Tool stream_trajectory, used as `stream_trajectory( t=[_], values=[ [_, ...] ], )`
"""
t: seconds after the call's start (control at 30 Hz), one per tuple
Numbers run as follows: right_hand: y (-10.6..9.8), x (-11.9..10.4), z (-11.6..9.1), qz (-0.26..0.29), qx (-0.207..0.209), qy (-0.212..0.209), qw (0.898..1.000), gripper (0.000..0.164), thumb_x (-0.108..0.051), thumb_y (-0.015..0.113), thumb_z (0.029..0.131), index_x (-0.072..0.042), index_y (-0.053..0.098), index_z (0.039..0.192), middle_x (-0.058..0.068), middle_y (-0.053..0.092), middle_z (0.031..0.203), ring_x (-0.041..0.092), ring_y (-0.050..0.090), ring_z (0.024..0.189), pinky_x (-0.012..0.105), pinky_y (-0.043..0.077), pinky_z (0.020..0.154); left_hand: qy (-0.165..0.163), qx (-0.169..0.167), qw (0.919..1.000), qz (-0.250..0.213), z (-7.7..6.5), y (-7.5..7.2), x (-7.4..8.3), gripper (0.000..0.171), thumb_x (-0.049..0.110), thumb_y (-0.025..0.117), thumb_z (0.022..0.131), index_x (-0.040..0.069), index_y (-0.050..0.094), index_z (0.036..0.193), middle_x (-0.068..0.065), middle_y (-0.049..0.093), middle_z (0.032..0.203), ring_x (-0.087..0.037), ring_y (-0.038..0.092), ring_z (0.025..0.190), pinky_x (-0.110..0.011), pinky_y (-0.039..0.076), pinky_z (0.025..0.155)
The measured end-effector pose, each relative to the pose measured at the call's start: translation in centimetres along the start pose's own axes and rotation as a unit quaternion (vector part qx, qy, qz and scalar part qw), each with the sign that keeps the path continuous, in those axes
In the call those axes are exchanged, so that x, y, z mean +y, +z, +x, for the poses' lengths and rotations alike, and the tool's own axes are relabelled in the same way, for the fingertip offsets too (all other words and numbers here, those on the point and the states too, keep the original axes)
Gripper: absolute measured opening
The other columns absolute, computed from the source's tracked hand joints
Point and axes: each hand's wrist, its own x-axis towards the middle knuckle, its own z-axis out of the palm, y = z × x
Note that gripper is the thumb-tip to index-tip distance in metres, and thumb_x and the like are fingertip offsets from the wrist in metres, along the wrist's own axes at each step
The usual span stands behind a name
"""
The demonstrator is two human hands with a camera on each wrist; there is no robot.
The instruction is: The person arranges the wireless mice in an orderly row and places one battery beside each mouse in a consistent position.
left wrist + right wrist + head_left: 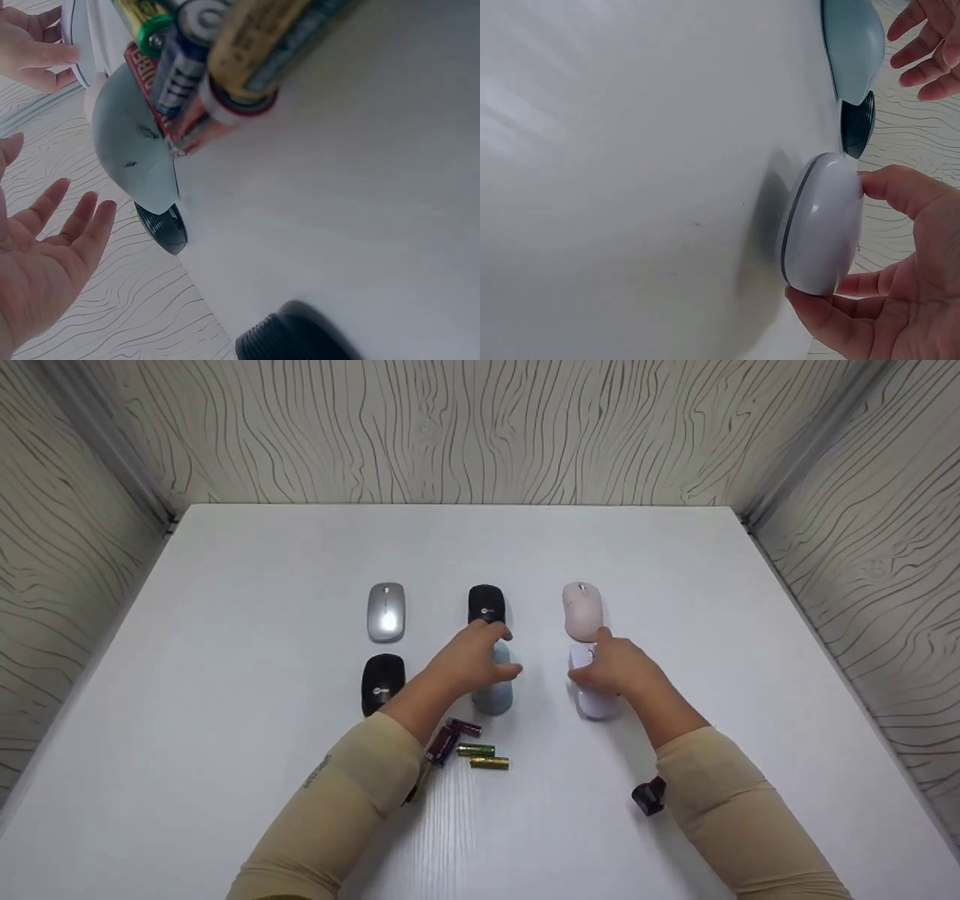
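Observation:
My right hand point(624, 666) pinches a white computer mouse point(598, 706) between thumb and fingers. In the right wrist view the white mouse point(826, 225) is tilted, with a shadow beside it on the table. My left hand point(466, 660) hovers over a light blue mouse point(493, 701), partly hiding it. Its fingers are spread and loosely bent; in the left wrist view, a gap shows between the left hand point(45, 270) and the blue mouse point(131, 142), so it holds nothing.
A pink mouse point(583, 613), a black mouse point(486, 600) and a silver mouse point(385, 615) form the back row. Another black mouse point(382, 681) lies by the left forearm. Several batteries point(489, 763) lie nearer me, some hidden by the left sleeve. Patterned walls point(480, 435) border the white table point(262, 555).

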Motion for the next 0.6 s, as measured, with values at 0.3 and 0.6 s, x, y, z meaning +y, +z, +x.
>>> stream_trajectory(
  t=[0.3,0.6],
  values=[
    [0.03,0.88,0.54,-0.005,-0.004,0.018,1.0,0.094,-0.04,0.062,0.081,0.009,0.01,0.141,0.03,0.044,0.127,0.04,0.049,0.11,0.054,0.042,0.088,-0.01,-0.005,0.9999,0.011,0.19,0.58,0.4,0.054,0.04,0.065,0.081,0.016,0.05,0.127,-0.009,0.044,0.131,-0.024,0.046,0.119,-0.041,0.044,0.091],
    [0.17,0.75,0.74,-0.012,-0.004,0.023,1.0,0.091,-0.04,0.065,0.079,0.007,0.017,0.14,0.029,0.047,0.125,0.04,0.05,0.11,0.054,0.043,0.087,-0.004,-0.006,0.9999,0.01,0.04,0.47,0.2,0.053,0.039,0.065,0.082,0.015,0.05,0.127,-0.01,0.046,0.127,-0.023,0.047,0.116,-0.039,0.043,0.092]
  ],
)
